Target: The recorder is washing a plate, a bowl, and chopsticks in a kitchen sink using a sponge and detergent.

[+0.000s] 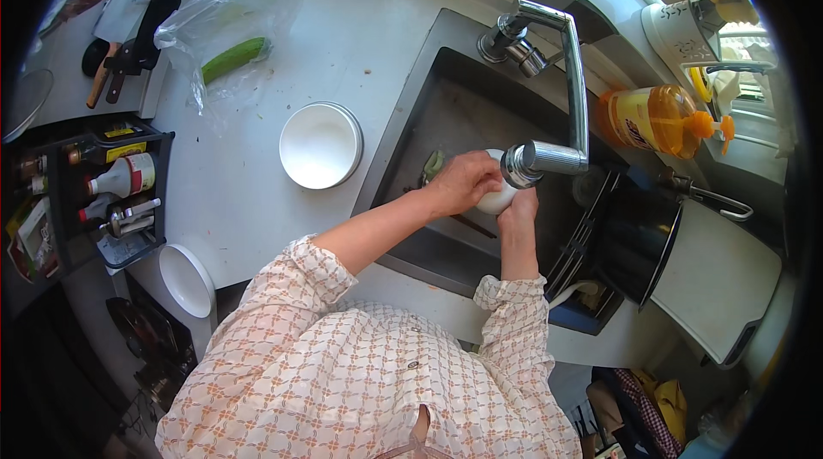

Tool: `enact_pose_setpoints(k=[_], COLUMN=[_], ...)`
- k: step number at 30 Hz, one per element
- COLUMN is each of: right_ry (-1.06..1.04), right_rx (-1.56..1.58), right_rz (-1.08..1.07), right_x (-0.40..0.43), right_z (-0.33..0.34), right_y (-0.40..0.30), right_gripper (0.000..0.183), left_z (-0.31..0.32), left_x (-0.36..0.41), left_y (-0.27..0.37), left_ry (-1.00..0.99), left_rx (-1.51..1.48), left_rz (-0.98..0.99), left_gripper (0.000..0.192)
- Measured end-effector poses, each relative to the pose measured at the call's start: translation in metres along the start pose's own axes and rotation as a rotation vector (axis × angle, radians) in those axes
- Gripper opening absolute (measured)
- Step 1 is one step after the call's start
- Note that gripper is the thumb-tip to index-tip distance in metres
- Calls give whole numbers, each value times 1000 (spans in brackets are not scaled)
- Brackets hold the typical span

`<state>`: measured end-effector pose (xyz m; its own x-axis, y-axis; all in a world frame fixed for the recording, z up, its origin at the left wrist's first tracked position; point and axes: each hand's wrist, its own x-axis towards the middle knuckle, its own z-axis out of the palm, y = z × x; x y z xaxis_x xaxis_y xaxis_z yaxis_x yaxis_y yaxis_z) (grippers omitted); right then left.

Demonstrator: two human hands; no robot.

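Observation:
Over the sink (pixel 450 92), both my hands are at a small white bowl (pixel 494 203), right below the head of the chrome faucet (pixel 577 92). My right hand (pixel 518 209) grips the bowl's near right side. From the left, my left hand (pixel 466 184) curls its fingers over the bowl; the faucet head hides part of the rim. Green vegetable scraps (pixel 434 164) lie on the sink floor beside my left hand. A brown stick-like thing (pixel 474 225) shows under the bowl.
Stacked white bowls (pixel 319 145) stand on the counter left of the sink. Behind them lies a green cucumber-like vegetable (pixel 233 60) in a clear plastic bag (pixel 225 15). An orange pump bottle (pixel 649 119), a black pot (pixel 633 247) and a cutting board (pixel 717 279) stand right.

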<state>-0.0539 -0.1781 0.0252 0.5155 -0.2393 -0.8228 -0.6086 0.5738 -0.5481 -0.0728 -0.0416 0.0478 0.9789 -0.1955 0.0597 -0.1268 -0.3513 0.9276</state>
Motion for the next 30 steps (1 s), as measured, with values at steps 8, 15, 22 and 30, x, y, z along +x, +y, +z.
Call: enact_pose_setpoints(k=[8,15,22,30], right_ry=[58,-80,-122,-218], right_rx=[-73,-223,-586,-405], right_rz=[-139,-650,-894,-752], right_x=[-9,-25,-42,-49], right_z=[1,5,4,-8], right_y=[4,22,10,6], right_gripper=[32,17,22,31], left_z=[11,16,4,25], left_x=[2,26,45,12], left_y=[19,-17,-10,-42], left_ry=[108,79,-4,-199], left_rx=[183,-344,-360,-1599], left_rz=[100,-433,-386,-993], left_gripper=[27,26,27,37])
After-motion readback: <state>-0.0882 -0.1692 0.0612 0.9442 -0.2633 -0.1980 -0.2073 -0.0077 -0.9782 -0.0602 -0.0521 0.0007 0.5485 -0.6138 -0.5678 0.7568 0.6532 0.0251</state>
